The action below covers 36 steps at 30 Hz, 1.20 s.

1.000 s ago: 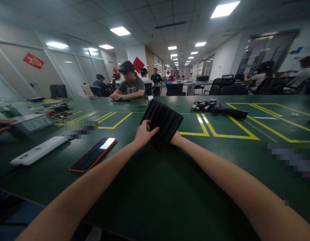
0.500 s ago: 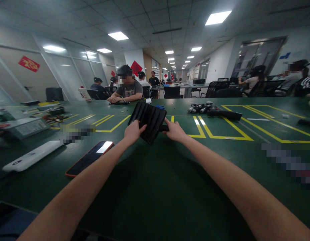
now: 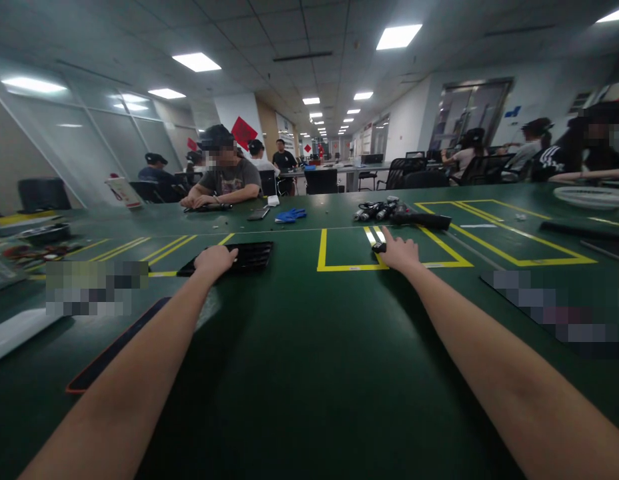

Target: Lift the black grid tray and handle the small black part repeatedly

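Observation:
A black ribbed tray [image 3: 255, 255] lies on the green table [image 3: 289, 333], left of centre. My left hand [image 3: 215, 261] is closed on its near side, covering part of it. My right hand [image 3: 400, 252] is over a yellow-taped rectangle [image 3: 334, 268] to the right, its fingers closed around a small black object [image 3: 379, 247], most of which is hidden. Behind my right hand lies a bundle of dark and silvery parts [image 3: 377, 211] with a long black piece [image 3: 427, 219].
An orange-edged phone [image 3: 117, 347] lies beneath my left forearm, beside a white device [image 3: 22, 333]. A blue item [image 3: 291, 215] is farther back. Across the table sits a person in a cap [image 3: 229, 173]. A dark flat object [image 3: 549, 313] lies at the right.
The black tray has gone from raised between both hands to flat on the table at the left. My right hand has parted from it and moved right with the small black object. The view has turned right.

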Each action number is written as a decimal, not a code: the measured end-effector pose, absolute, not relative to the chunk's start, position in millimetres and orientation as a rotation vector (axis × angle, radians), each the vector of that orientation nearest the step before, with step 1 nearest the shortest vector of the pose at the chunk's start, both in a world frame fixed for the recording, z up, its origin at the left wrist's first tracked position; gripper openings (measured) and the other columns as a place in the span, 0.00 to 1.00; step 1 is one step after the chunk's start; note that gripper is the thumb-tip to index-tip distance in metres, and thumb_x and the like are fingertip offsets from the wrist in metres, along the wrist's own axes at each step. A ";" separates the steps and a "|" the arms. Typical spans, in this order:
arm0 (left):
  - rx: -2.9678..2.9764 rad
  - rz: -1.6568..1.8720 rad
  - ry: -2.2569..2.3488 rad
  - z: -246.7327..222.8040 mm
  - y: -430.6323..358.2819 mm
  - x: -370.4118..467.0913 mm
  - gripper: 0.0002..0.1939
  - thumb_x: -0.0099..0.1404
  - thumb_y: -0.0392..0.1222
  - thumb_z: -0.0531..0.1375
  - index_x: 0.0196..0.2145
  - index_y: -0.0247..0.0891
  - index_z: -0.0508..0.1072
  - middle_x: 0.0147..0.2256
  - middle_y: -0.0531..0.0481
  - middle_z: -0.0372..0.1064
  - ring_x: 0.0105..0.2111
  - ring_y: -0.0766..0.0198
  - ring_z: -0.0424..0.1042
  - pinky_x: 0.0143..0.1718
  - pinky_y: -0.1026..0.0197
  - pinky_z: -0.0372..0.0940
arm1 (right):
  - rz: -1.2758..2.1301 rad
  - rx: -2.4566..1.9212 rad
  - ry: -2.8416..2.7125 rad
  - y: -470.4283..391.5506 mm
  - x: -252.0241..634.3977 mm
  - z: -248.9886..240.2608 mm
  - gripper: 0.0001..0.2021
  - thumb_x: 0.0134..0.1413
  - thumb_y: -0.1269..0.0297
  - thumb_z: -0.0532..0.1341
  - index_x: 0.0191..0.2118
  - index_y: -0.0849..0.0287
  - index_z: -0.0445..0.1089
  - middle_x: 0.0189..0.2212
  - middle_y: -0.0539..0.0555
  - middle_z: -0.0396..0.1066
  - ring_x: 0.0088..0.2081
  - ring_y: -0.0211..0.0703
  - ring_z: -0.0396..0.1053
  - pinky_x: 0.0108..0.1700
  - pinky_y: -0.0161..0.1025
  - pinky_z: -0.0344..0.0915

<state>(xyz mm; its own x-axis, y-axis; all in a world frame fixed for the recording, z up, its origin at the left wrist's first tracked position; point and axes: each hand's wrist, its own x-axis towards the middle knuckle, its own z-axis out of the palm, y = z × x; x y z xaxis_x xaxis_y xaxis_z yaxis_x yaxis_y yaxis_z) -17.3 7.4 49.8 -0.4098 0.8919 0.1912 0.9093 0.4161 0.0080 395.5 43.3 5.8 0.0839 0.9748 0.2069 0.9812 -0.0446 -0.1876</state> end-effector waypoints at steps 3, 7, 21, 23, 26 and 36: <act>-1.712 -0.380 -2.298 49.3 -4.3 11.1 0.18 0.60 0.32 0.47 0.44 0.22 0.69 0.42 0.27 0.69 0.45 0.44 0.68 0.43 0.49 0.63 | -0.211 -1.946 -1.984 38.2 377.4 7.3 0.34 0.51 0.57 0.55 0.63 0.56 0.41 0.56 0.64 0.55 0.58 0.66 0.46 0.55 0.63 0.42; -2.078 -0.493 -2.024 21.0 -22.0 66.5 0.24 0.57 0.26 0.47 0.51 0.33 0.65 0.45 0.44 0.70 0.46 0.61 0.67 0.48 0.62 0.60 | -0.215 -1.537 -2.237 2.0 329.7 4.5 0.30 0.55 0.57 0.51 0.62 0.59 0.45 0.58 0.62 0.53 0.61 0.60 0.43 0.59 0.58 0.41; -2.876 -0.318 -1.311 1.8 -97.6 134.5 0.22 0.66 0.48 0.46 0.55 0.38 0.61 0.58 0.45 0.56 0.58 0.58 0.53 0.57 0.52 0.50 | -0.406 -1.532 -2.184 12.1 368.3 1.3 0.24 0.57 0.61 0.48 0.59 0.61 0.54 0.60 0.60 0.51 0.62 0.55 0.43 0.60 0.59 0.37; -2.970 -0.252 -1.207 4.5 -120.8 149.4 0.24 0.66 0.51 0.46 0.56 0.39 0.59 0.59 0.44 0.53 0.59 0.57 0.52 0.57 0.51 0.50 | -0.424 -1.681 -2.143 22.2 391.4 -4.7 0.24 0.56 0.59 0.49 0.58 0.61 0.55 0.59 0.62 0.52 0.61 0.60 0.43 0.58 0.64 0.37; -2.967 -0.255 -1.202 7.0 -134.4 160.0 0.23 0.67 0.50 0.45 0.55 0.39 0.60 0.58 0.43 0.55 0.57 0.56 0.54 0.55 0.52 0.52 | -0.222 -1.860 -2.167 28.2 407.6 -14.4 0.22 0.57 0.57 0.47 0.55 0.58 0.59 0.54 0.63 0.59 0.56 0.60 0.50 0.53 0.58 0.51; -2.167 -0.432 -1.988 8.7 -64.0 106.4 0.15 0.63 0.48 0.51 0.39 0.33 0.67 0.39 0.38 0.66 0.41 0.51 0.67 0.40 0.53 0.62 | -0.144 -1.821 -2.190 29.3 403.4 -17.6 0.21 0.57 0.60 0.46 0.54 0.59 0.59 0.52 0.64 0.59 0.54 0.61 0.50 0.48 0.52 0.57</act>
<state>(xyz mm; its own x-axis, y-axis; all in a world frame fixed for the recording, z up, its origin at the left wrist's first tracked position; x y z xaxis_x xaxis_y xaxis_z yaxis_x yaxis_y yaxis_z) 106.4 -64.0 8.7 0.0700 0.9439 0.3227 0.9927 -0.0976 0.0702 403.4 29.3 -17.6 -0.1598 0.9458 0.2826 0.9747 0.1966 -0.1067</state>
